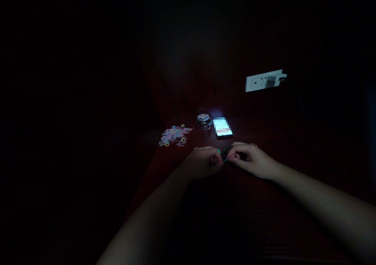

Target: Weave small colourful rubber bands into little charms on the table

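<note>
My left hand (205,162) and my right hand (248,159) meet over the dark reddish table, each closed in a pinch. Between the fingertips runs a short, thin, bluish rubber band (225,160), pulled taut; its ends are hidden in my fingers. Just beyond my left fingers lies a green rubber band (218,151). A dark, ring-like band (226,151) rests near my right fingertips. Behind my right hand, a pale pink band (254,144) shows in part. To the left is a loose pile of small, many-coloured rubber bands (174,135).
A lit smartphone (223,127) lies beyond my hands, its screen blurred. Beside it stands a small round jar (203,120) with a lid. A white power socket (263,80) with a plug in it is on the wall at right. Surroundings are very dark.
</note>
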A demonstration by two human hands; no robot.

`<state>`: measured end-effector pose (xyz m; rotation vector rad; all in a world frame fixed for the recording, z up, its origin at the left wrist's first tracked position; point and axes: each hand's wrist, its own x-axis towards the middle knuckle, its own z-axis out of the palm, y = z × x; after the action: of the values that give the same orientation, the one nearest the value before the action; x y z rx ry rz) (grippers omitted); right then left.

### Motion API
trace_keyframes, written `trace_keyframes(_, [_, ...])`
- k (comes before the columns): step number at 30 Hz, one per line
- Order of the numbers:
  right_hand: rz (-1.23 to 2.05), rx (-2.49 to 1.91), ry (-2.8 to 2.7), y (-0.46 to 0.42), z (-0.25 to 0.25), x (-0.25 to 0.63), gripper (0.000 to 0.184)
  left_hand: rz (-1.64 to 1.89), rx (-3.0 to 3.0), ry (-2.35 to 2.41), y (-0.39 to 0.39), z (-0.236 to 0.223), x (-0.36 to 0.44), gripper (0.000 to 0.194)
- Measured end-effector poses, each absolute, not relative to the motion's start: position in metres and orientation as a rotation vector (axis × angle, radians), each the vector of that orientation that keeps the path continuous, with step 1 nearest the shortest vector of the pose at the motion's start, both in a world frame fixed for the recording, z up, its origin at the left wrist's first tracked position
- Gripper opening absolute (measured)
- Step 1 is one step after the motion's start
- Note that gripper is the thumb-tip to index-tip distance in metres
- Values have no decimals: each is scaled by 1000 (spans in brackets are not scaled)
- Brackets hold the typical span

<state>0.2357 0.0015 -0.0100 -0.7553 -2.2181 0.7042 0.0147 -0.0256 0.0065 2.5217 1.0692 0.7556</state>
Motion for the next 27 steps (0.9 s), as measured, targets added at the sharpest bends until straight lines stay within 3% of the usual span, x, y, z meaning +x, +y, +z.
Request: trace_keyframes(27, [680, -787, -2193, -1, -7, 236, 12, 744, 2509, 1033, -25, 5, 14, 18])
